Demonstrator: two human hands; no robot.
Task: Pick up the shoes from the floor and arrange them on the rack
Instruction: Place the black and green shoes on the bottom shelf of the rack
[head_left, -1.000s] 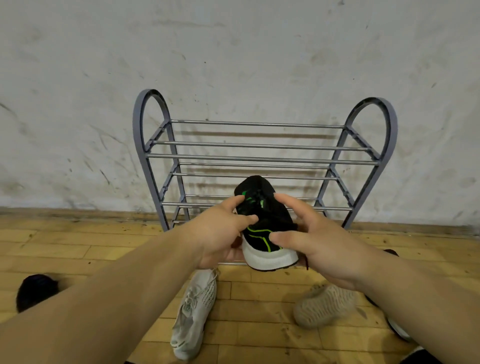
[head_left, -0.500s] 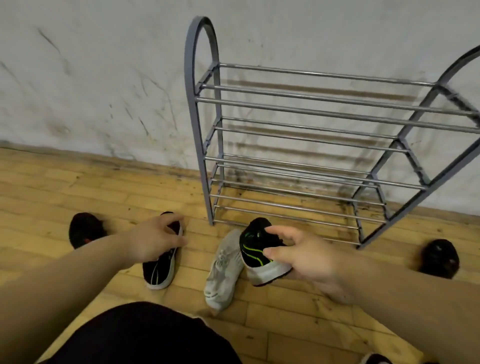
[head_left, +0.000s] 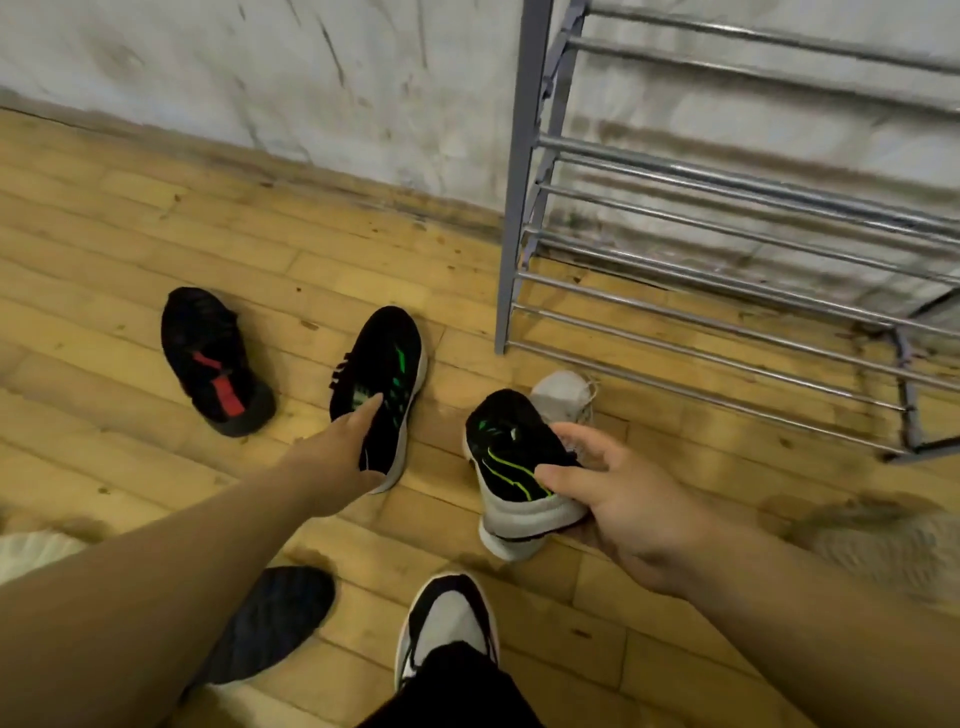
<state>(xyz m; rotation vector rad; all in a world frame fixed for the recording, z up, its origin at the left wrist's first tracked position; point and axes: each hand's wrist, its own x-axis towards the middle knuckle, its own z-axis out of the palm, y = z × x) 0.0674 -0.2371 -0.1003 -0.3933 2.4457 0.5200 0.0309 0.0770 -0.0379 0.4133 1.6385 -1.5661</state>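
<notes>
Okay, black-and-green shoe (head_left: 506, 457) sits centre right of frame, held tilted with its white sole toward the bottom edge. The right hand (head_left: 628, 504) has it, grip clenched round the heel end with thumb and fingers curled on it. It is below and left of the rack (head_left: 511, 249), not on it.

The second black-and-green shoe (head_left: 387, 364) lies flat on the wooden floor (head_left: 130, 218) mid-frame. Over its heel is the left hand (head_left: 337, 457), forefinger straight and touching the upper, grip released, other fingers hidden.

Just left, apart, lies a black shoe with red strap (head_left: 213, 364). A white shoe (head_left: 563, 395) is on the floor behind the held one, near the rack's front post. The rack has grey posts and metal rails and stands upper right against the wall (head_left: 260, 78).

A beige shoe (head_left: 883, 545) is blurred at the right edge and a dark blue shoe (head_left: 275, 618) lies lower left. The person's own foot (head_left: 449, 623) shows bottom centre.
</notes>
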